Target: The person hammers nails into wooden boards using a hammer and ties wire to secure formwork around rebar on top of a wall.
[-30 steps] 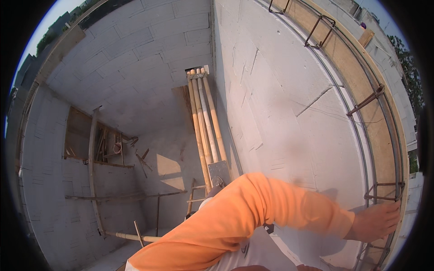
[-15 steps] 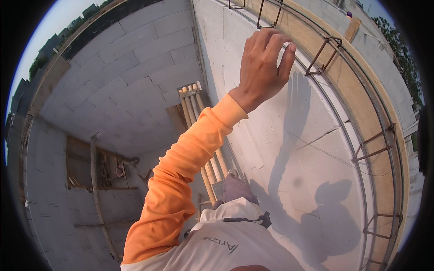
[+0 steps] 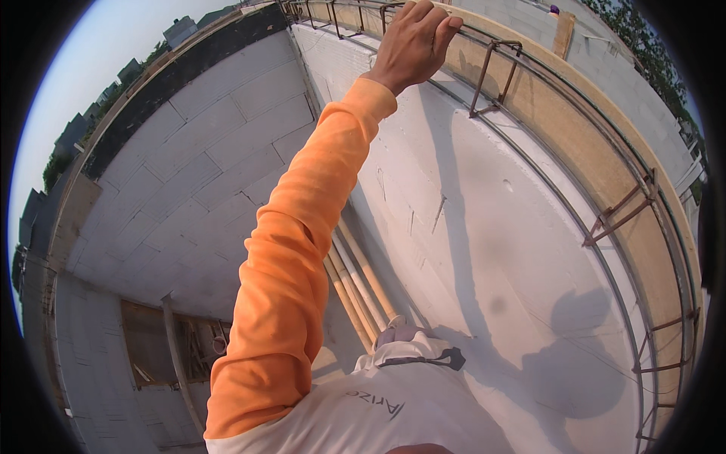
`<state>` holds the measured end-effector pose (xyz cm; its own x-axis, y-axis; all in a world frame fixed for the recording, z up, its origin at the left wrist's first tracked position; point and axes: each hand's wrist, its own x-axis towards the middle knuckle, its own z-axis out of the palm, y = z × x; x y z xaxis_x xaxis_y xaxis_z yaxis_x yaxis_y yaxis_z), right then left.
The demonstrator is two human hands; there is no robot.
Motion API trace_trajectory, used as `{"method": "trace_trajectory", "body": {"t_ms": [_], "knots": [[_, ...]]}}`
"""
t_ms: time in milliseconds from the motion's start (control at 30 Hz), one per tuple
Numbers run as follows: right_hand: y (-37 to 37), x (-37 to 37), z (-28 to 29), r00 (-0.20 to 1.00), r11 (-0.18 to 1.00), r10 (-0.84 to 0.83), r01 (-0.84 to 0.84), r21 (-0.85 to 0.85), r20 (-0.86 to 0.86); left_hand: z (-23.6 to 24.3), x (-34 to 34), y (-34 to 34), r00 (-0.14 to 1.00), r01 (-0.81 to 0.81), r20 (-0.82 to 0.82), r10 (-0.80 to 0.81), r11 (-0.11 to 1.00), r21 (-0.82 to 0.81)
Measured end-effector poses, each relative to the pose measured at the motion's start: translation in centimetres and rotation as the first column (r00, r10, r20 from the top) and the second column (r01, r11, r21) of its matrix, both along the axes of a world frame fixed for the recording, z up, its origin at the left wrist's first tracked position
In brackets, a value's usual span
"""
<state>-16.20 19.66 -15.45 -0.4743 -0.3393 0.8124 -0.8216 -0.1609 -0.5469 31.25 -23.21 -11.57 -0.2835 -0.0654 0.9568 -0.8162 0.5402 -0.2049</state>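
Hand count from my seat: one, my left hand [image 3: 414,41], fingers curled over the top bar of the rebar cage [image 3: 529,72] on the block wall [image 3: 469,227]. Four wooden poles [image 3: 361,284] lean below. My right hand is out of view.

A white block wall [image 3: 484,227] runs along the right, its face marked with scratches and crossed by a person's shadow [image 3: 575,363]. A second block wall [image 3: 189,174] stands to the left, meeting the first at a corner. A timber formwork board [image 3: 605,166] lines the top of the right wall. Several wooden poles [image 3: 359,280] lean upright in the corner below. Lower left, a framed opening [image 3: 162,344] in the wall shows timber props. Rooftops [image 3: 181,30] and trees [image 3: 53,166] appear beyond the left wall under pale sky.
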Motion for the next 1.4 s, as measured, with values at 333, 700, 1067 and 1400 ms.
{"method": "trace_trajectory", "body": {"t_ms": [333,700,1067,1400], "knots": [[-8.9,8.3,1.8,0.994,0.993,-0.111,0.111,0.026,-0.027,1.7,-3.9,0.1,0.909,0.278,-0.215,-0.356,0.904,-0.324],[-12.4,13.4,4.1,0.981,0.981,-0.191,0.191,0.028,0.026,1.6,-4.0,-0.8,0.843,0.379,-0.239,-0.482,0.847,-0.372],[-13.2,14.0,10.2,0.937,0.957,-0.287,0.272,0.101,0.198,1.1,-3.2,1.0,0.713,0.633,-0.288,-0.64,0.763,-0.129],[-7.9,7.6,8.6,0.801,0.827,-0.562,0.553,0.102,0.206,3.7,11.9,-8.0,0.809,0.56,-0.163,-0.565,0.825,-0.076]]}}
